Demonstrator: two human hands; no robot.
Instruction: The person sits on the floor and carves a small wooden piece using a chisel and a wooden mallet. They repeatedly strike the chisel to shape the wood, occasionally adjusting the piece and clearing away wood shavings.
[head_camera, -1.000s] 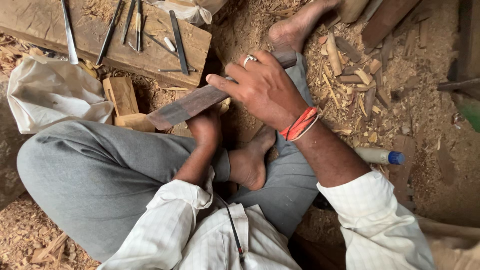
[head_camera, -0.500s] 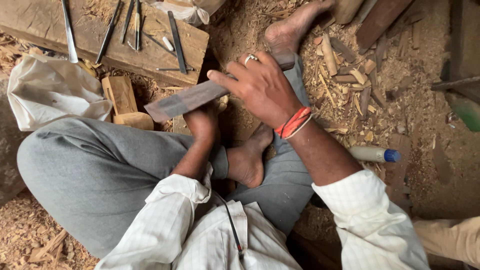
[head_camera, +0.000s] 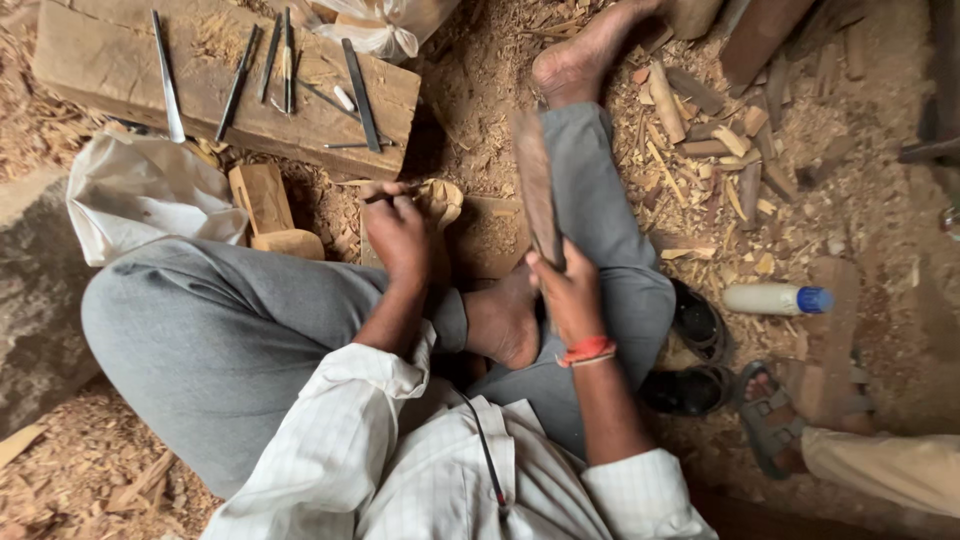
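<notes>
Lifted off the work since half a second ago, the flat wooden bat (head_camera: 535, 185) now stands nearly upright over the grey trouser leg (head_camera: 610, 240), where before it lay slanted across the left hand. The right hand (head_camera: 568, 290) has its fingers wrapped tight round the bat's lower end, an orange-red thread band (head_camera: 588, 350) on the wrist below.

The left hand (head_camera: 398, 228) has stayed low, fingers closed narrow around a thin chisel (head_camera: 385, 193) whose tip points toward a pale carved piece of wood (head_camera: 440, 203). That piece sits on the ground just beside the left fingers, in front of the crossed bare foot (head_camera: 505, 320); whether the tip touches it I cannot tell.

Behind the hands lies a thick wooden block (head_camera: 120, 70) with a row of slim metal tools (head_camera: 270, 65) laid across its top. A white cloth bag (head_camera: 145, 190) slumps near the left knee, with two small wood blocks (head_camera: 268, 205) beside it. Shavings and offcuts (head_camera: 700, 120) cover the floor on the right, where a white bottle with a blue cap (head_camera: 778, 298) lies on its side. At the lower right, another person's sandalled foot (head_camera: 775, 420) rests on the ground, well apart from the carver.
</notes>
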